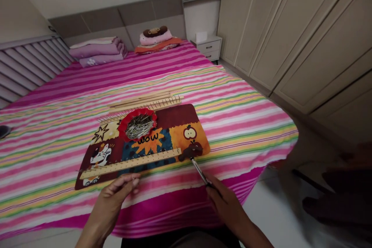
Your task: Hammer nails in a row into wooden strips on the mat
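My right hand (pixel 222 197) is wrapped round the dark grip of a hammer (pixel 198 169). Its dark head lies over the right part of a patterned mat (pixel 177 114), just off the end of a wooden strip (pixel 130 164) studded with a row of nails. In front of the strip's left half is my left hand (pixel 116 193), thumb and fingers pinched together; anything between them is too small to make out. A red scalloped bowl (pixel 122 127) full of loose nails (pixel 141 126) stands on the mat.
Behind the bowl lie another nail-studded strip (pixel 165 102) and several plain wooden strips (pixel 142 98) on the striped bedsheet (pixel 238 112). Folded purple bedding (pixel 100 50) and a pink-and-orange pile (pixel 157 40) rest by the headboard. Wardrobe doors (pixel 279 27) rise at the right.
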A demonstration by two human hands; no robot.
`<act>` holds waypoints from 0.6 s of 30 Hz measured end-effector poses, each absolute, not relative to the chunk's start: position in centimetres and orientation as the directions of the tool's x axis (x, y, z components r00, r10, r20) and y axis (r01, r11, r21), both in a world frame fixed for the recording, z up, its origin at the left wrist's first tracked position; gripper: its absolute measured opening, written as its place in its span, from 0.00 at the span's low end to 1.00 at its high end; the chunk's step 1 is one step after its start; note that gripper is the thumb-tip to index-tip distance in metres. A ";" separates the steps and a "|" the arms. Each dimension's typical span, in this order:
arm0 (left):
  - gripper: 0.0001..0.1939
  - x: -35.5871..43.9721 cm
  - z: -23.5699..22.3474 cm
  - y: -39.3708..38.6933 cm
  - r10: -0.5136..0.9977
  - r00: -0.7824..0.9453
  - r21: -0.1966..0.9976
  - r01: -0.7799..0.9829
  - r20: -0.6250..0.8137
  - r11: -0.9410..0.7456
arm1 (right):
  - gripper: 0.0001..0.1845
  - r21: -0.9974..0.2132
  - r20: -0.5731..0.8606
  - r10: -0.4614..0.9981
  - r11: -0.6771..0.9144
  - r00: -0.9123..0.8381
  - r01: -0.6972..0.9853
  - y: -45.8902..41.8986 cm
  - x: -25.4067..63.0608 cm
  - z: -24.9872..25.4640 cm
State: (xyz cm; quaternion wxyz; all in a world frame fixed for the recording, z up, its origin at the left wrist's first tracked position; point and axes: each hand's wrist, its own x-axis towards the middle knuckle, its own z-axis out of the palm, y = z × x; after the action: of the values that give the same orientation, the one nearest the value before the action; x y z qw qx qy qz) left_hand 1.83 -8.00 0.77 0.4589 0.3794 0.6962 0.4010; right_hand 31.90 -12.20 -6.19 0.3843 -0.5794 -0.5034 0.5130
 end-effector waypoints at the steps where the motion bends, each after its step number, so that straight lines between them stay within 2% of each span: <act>1: 0.18 2.3 0.5 -7.9 0.902 -0.284 0.917 0.137 -0.325 0.374 | 0.24 -0.963 -0.217 0.976 -0.209 -0.030 0.170 -12.0 31.6 -6.3; 6: 0.20 5.7 0.2 -6.8 0.916 -0.223 0.939 0.003 -0.334 0.343 | 0.23 -0.969 -0.211 0.977 -0.209 -0.006 0.134 -11.5 30.8 -6.7; 13: 0.24 10.2 -0.8 -3.9 0.906 -0.281 0.948 -0.137 -0.316 0.288 | 0.24 -0.973 -0.227 0.967 -0.231 0.114 0.025 -13.6 32.6 -6.5; 15: 0.22 10.8 -1.8 -3.2 0.915 -0.291 0.960 -0.111 -0.278 0.256 | 0.26 -0.968 -0.251 0.960 -0.249 0.128 -0.026 -14.1 32.9 -6.8; 18: 0.20 11.2 -3.3 -2.4 0.930 -0.322 0.977 0.050 -0.179 0.206 | 0.29 -0.957 -0.289 0.950 -0.283 0.119 -0.065 -14.4 33.1 -7.5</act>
State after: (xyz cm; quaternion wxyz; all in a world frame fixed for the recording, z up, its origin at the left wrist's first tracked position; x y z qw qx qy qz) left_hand 11.17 -2.39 -3.30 0.4390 0.3825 0.6405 0.5007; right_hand 33.15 -14.40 -7.51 0.4651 -0.5859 -0.3774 0.5458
